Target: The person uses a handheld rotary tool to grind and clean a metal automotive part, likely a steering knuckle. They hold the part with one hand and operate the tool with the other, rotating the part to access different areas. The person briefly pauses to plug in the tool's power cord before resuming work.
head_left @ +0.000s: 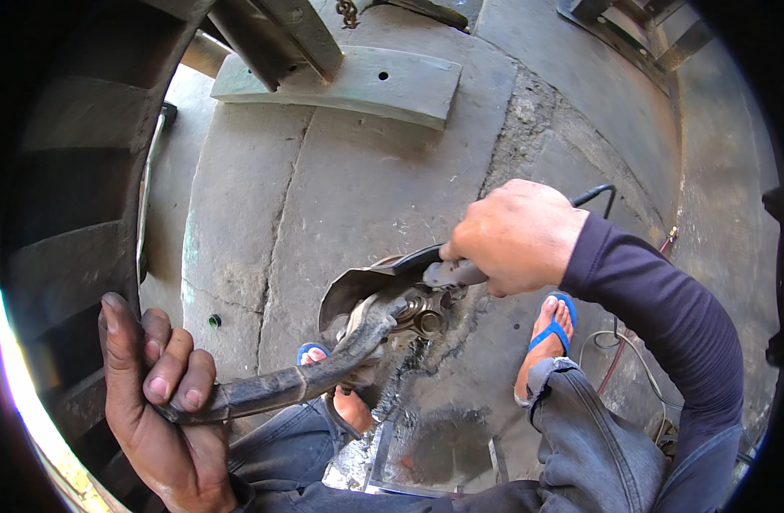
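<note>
My left hand [165,402], dirty with grease, has its fingers curled round the end of a curved black-wrapped bar [281,389]. The bar slants up to a cluster of round worn metal parts [422,316] above the floor, under a dark curved sheet [349,295]. Over that cluster, my right hand [516,235] is closed on a grey metal tool [452,274]; its exact kind does not show, as the palm and fingers cover most of it. A black cable [601,192] comes out behind this hand.
My feet in blue flip-flops [563,316] stand on cracked concrete [366,179]. A thick beam foot [392,81] lies ahead, and a dark ribbed structure [76,171] rises at left. Thin hoses [618,359] run along the floor at right. A small frame [499,457] lies near me.
</note>
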The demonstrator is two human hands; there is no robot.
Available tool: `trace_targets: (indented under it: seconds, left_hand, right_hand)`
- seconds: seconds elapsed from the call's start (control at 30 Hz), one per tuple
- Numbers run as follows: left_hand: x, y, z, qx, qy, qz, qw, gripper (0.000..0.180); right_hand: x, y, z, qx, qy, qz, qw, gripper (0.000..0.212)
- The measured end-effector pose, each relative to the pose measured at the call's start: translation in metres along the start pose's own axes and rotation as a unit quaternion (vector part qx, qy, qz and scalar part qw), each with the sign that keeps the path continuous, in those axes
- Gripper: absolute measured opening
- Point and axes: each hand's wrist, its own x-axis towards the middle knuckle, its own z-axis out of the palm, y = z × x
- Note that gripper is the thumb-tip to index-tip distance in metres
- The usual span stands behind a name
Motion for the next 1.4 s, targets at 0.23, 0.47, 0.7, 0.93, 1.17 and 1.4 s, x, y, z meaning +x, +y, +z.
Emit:
trace_targets:
  seconds: [0.23, 0.47, 0.7, 0.93, 1.17, 1.4]
  left_hand:
    - [-0.016, -0.006, 0.013, 0.044, 0.032, 0.033, 0.998, 0.02]
    - [-0.022, -0.008, 0.016, 0.06, 0.051, 0.042, 0.996, 0.023]
    - [-0.021, -0.008, 0.017, 0.087, 0.041, 0.022, 0.995, 0.029]
    - [-0.014, -0.01, 0.014, 0.078, -0.001, 0.048, 0.996, 0.033]
    - [-0.017, -0.009, 0.016, 0.083, 0.028, 0.047, 0.995, 0.026]
    - [-0.016, -0.005, 0.005, 0.067, -0.014, 0.021, 0.997, 0.023]
  right_hand:
    - [-0.009, 0.0, 0.004, 0.026, 0.011, -0.016, 0.999, 0.064]
    - [-0.022, -0.007, 0.018, 0.037, 0.037, 0.02, 0.998, 0.051]
    - [-0.032, -0.01, 0.033, 0.045, 0.062, 0.043, 0.996, 0.059]
    - [-0.03, -0.002, 0.031, 0.062, 0.039, 0.036, 0.997, 0.065]
    - [-0.031, -0.003, 0.024, 0.068, -0.007, 0.054, 0.996, 0.061]
    - [-0.029, -0.006, 0.013, 0.076, -0.028, 0.059, 0.995, 0.058]
